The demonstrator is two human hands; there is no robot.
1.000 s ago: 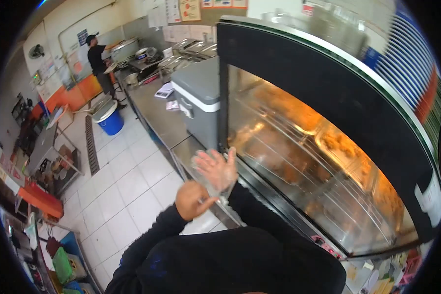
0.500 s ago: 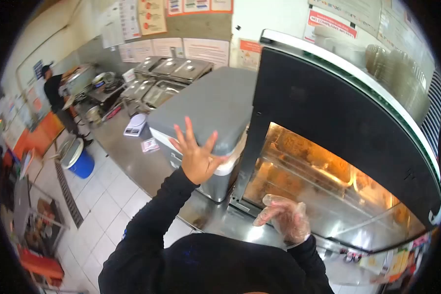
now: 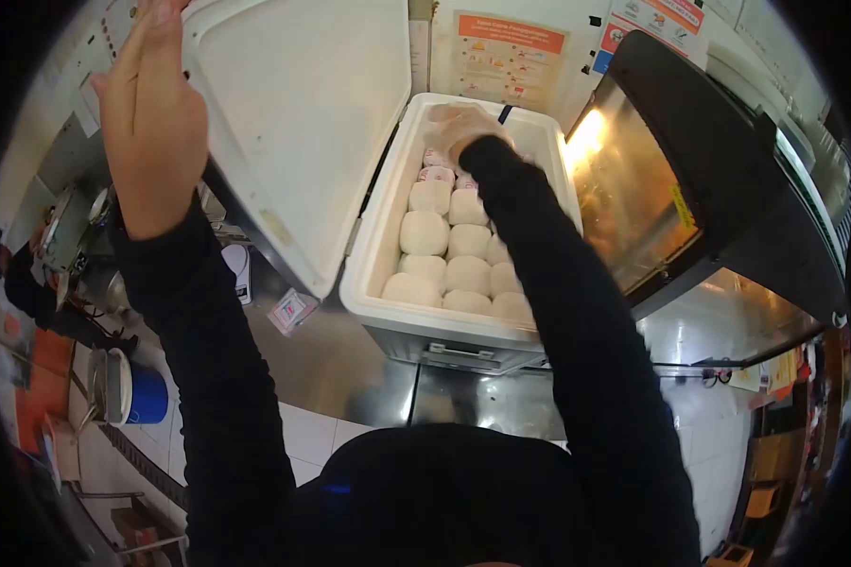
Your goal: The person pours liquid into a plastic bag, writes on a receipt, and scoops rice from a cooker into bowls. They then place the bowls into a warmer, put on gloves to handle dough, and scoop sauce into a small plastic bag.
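Observation:
The grey-sided cooler box [image 3: 444, 329] stands open on the counter, its white lid [image 3: 298, 123] tipped up on the left. Rows of white rounded bundles [image 3: 468, 241] fill its inside. Toward the far end, a few wrapped bundles [image 3: 436, 174] carry reddish print. My right hand [image 3: 463, 128], in a clear plastic glove, reaches into the far end of the box; motion blur smears its fingers, and I cannot tell what they hold. Bare and raised at the upper left, my left hand [image 3: 151, 123] has its fingers stretched upward, right beside the lid's outer edge.
A black-framed warming cabinet [image 3: 719, 189] with lit glass stands close on the box's right. On the steel counter [image 3: 350, 364] lie a small printed packet [image 3: 291, 310] and a white scale [image 3: 238, 269]. A blue bucket [image 3: 147, 392] and another person [image 3: 28, 283] are at the left.
The cooler box has gone from closed to open, its lid swung up to the left. My gloved right hand has moved from before the cabinet into the box; my left hand has risen.

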